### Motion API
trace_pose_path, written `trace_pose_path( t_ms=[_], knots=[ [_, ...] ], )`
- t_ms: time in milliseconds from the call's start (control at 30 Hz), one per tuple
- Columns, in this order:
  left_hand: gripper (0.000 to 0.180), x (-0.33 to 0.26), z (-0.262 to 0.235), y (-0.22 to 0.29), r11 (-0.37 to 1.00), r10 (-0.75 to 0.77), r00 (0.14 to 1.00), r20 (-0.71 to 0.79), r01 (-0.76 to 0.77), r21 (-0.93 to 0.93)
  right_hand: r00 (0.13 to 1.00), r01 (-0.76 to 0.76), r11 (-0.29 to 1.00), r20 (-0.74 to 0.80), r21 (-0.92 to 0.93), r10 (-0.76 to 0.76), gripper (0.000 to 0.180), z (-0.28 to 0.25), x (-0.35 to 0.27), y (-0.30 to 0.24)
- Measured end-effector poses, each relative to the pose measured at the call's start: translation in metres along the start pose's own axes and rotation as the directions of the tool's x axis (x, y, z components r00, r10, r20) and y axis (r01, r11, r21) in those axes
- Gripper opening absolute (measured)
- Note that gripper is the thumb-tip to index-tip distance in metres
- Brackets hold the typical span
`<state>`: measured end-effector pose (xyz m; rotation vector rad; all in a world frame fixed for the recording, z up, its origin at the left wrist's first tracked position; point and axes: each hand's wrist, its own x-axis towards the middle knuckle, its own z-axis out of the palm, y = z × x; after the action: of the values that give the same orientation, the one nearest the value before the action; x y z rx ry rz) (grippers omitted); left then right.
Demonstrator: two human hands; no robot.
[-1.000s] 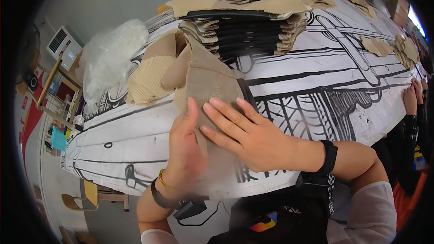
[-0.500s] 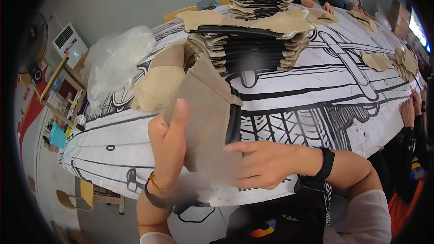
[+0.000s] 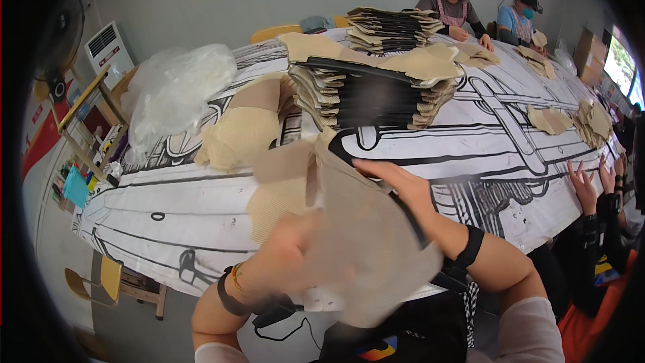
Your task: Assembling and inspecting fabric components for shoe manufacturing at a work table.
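A beige mesh fabric piece [image 3: 369,235] with a black strip along its right side is tilted in front of me, blurred toward its lower end. My right hand [image 3: 413,195] grips it at the upper right, with long, straight fingers along the back of the black strip. Against its left side is my left hand [image 3: 289,255], its fingers smeared by motion. A lighter beige mesh flap [image 3: 279,191] shows just beyond my left hand; I cannot tell whether it is joined to the held piece.
Beyond my hands stands a tall stack of beige and black pieces [image 3: 376,91], with another stack [image 3: 390,30] behind. Loose mesh pieces [image 3: 242,124] and a clear plastic bag [image 3: 178,87] lie left. More beige pieces [image 3: 591,124] lie right, near other people's hands [image 3: 591,185].
The fabric piece has swung rightward and lower, toward my body, and the lighter flap now shows. My left hand has moved down and right; my right hand has moved up the piece.
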<state>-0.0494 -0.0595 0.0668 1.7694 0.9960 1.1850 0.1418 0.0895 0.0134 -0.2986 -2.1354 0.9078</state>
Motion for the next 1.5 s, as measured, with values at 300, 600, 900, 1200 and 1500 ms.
trace_pose_path(
  t_ms=[300,600,900,1200,1500],
  knots=[
    [0.046,0.019,-0.033,-0.023,0.567,0.551,0.735,-0.395,0.017,0.823,0.789,0.122,0.731,-0.512,0.672,0.339,0.054,-0.015,0.001,0.016],
    [0.061,0.023,-0.079,-0.055,0.638,0.205,0.904,-0.375,0.167,0.752,0.763,0.199,0.643,-0.529,0.739,0.371,0.051,-0.046,0.017,0.013],
    [0.059,-0.013,-0.148,-0.029,0.006,0.642,0.448,-0.623,0.809,0.588,0.696,0.26,0.575,-0.563,0.776,0.445,0.043,-0.069,0.018,0.018],
    [0.012,0.024,-0.06,-0.06,0.8,0.061,0.904,-0.423,0.209,0.562,0.709,0.197,0.553,-0.507,0.809,0.49,0.038,-0.036,0.015,0.021],
    [0.044,0.027,-0.03,-0.074,0.993,-0.017,0.965,-0.26,0.047,0.11,0.907,0.132,0.514,-0.313,0.848,0.282,0.04,-0.013,0.01,0.008]
  ],
)
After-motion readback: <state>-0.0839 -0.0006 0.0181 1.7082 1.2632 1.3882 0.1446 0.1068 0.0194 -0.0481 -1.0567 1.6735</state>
